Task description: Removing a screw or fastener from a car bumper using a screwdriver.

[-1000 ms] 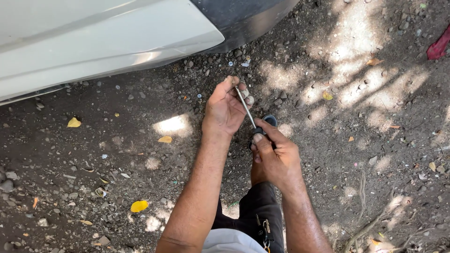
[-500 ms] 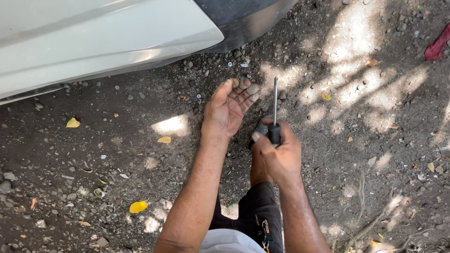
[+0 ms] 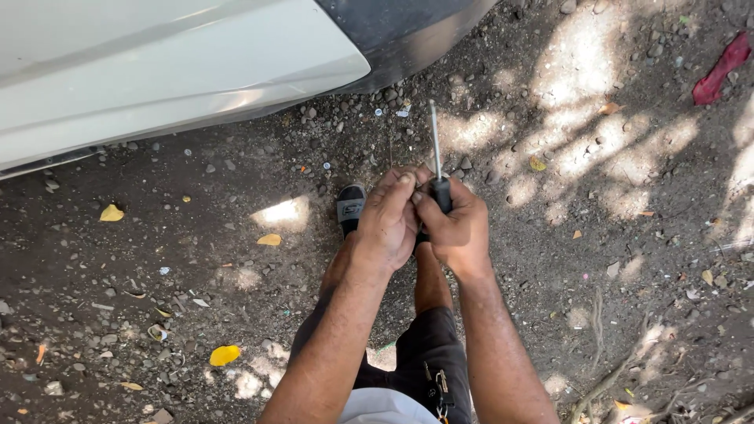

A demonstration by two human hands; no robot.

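Note:
My right hand grips the black handle of a screwdriver, whose metal shaft points up and away from me. My left hand is pressed against the right one, its fingers curled at the handle's top; whether it pinches something small there is hidden. Both hands hover over my bent legs in dark shorts. A black sandal on my foot shows just left of the left hand.
A white car body panel with a dark underside fills the top left. The ground is dirt with pebbles, yellow leaves and a red scrap at the top right. A root lies at the lower right.
My left hand was open with the palm up, apart from the right; now it has closed in against the screwdriver handle. The screwdriver went from slanted to pointing straight away.

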